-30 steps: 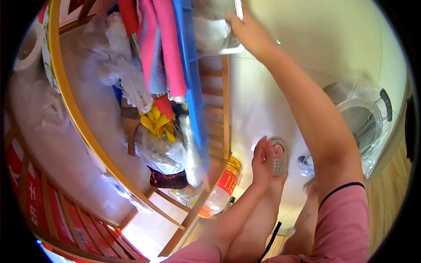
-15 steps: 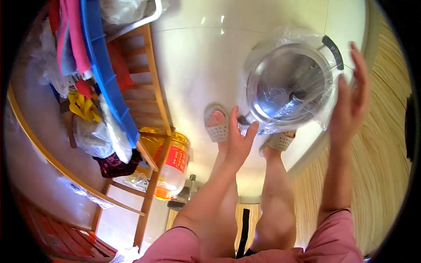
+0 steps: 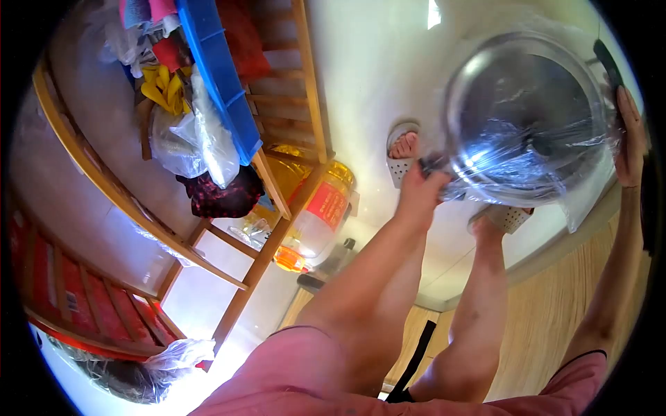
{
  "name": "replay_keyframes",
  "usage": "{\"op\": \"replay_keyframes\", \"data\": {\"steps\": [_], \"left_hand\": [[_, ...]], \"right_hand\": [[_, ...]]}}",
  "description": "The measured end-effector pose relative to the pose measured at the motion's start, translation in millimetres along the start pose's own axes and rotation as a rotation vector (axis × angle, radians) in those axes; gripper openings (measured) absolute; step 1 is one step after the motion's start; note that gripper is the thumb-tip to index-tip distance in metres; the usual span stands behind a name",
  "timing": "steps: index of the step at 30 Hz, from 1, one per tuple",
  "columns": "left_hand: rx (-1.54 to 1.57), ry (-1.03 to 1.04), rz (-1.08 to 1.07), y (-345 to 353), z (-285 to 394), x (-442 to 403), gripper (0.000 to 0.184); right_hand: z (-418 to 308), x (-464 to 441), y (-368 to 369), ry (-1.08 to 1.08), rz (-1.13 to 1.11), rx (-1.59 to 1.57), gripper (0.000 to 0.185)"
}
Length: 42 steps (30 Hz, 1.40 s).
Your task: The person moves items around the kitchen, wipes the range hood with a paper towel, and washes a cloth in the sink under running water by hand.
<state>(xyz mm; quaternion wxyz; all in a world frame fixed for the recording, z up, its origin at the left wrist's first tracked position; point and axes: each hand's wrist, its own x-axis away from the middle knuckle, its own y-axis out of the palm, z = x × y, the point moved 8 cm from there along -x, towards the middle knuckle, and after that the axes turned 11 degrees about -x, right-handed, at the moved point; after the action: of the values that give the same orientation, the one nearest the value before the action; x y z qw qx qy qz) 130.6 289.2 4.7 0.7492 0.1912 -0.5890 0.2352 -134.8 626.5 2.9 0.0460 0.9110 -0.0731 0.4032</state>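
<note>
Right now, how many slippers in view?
2: left slipper on the left foot; right slipper on the right foot, partly hidden by the plastic-wrapped cookware. Any others hidden: can't tell.

Pink short-sleeved top [image 3: 291, 367] with thin dark trim on the cuffs, plus light grey slip-on sandals [image 3: 399, 166] dotted with little holes, mid-frame.

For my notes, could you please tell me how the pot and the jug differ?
The pot is wrapped in clear plastic; the jug is unwrapped, with a red label. The pot is wide and metallic; the jug is narrower. The left hand and right hand are on the pot; neither touches the jug. Both look rounded.
</note>
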Motion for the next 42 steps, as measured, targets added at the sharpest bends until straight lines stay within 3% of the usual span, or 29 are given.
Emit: {"op": "replay_keyframes", "data": {"steps": [1,3,6,8,10,12,14,16,20,23,28,31,33,36,38,41,42], "left_hand": [[0.067,0.032,0.033,-12.7,10.2,19.1,0.036],[0.119,0.107,0.107,-46.3,28.3,57.9,0.035],[-0.248,0.257,0.235,-117.1,38.6,88.7,0.033],[-0.242,0.248,0.321,-157.2,30.4,94.4,0.032],[-0.115,0.228,0.341,-173.8,31.5,89.9,0.031],[0.116,0.178,0.266,-167.6,34.2,82.4,0.028],[0.229,0.157,0.175,-156.5,26.2,71.0,0.026],[0.24,0.149,0.244,-132.9,34.7,68.4,0.028],[0.323,0.147,0.229,-139.6,23.5,54.3,0.032],[0.372,0.196,0.275,-149.5,31.3,58.2,0.034],[0.457,0.222,0.377,-196.0,55.0,56.6,0.035],[0.486,0.263,0.32,-233.6,60.0,35.9,0.035],[0.482,0.307,0.35,-251.2,61.2,27.4,0.039],[0.528,0.289,0.346,-254.6,53.3,23.3,0.048],[0.515,0.318,0.411,-239.4,59.6,29.3,0.055],[0.752,0.207,0.392,-210.6,57.3,46.6,0.057],[0.677,0.191,0.36,-207.3,52.8,51.7,0.058]], "right_hand": [[1.1,11.6,16.0,0.018,-0.004,-0.005,0.043],[6.4,29.7,62.1,0.022,-0.237,-0.038,0.044],[1.9,68.8,188.1,0.094,-0.593,-0.065,0.047],[-6.0,84.0,256.5,0.187,-0.594,0.009,0.044],[-19.4,84.6,314.8,0.009,-0.65,0.263,0.034],[-14.2,74.3,355.1,-0.13,-0.762,0.303,0.029],[-5.7,68.9,374.3,0.112,-0.798,-0.076,0.029],[-26.3,70.5,384.8,0.126,-0.717,0.057,0.031],[-34.3,69.2,405.5,-0.046,-0.723,0.246,0.034],[-35.7,71.9,441.3,-0.108,-0.858,0.257,0.036],[14.3,44.9,528.3,-0.118,-0.984,0.037,0.037],[26.6,53.4,537.6,-0.254,-0.852,0.196,0.038],[10.8,73.6,495.8,-0.356,-0.744,0.016,0.048],[46.2,95.5,435.4,-0.495,-0.651,0.192,0.061],[106.2,123.3,424.2,-0.034,-0.796,0.005,0.064],[130.8,145.0,433.1,-0.205,-0.715,0.064,0.064],[140.9,150.4,442.0,-0.143,-0.727,0.036,0.063]]}}
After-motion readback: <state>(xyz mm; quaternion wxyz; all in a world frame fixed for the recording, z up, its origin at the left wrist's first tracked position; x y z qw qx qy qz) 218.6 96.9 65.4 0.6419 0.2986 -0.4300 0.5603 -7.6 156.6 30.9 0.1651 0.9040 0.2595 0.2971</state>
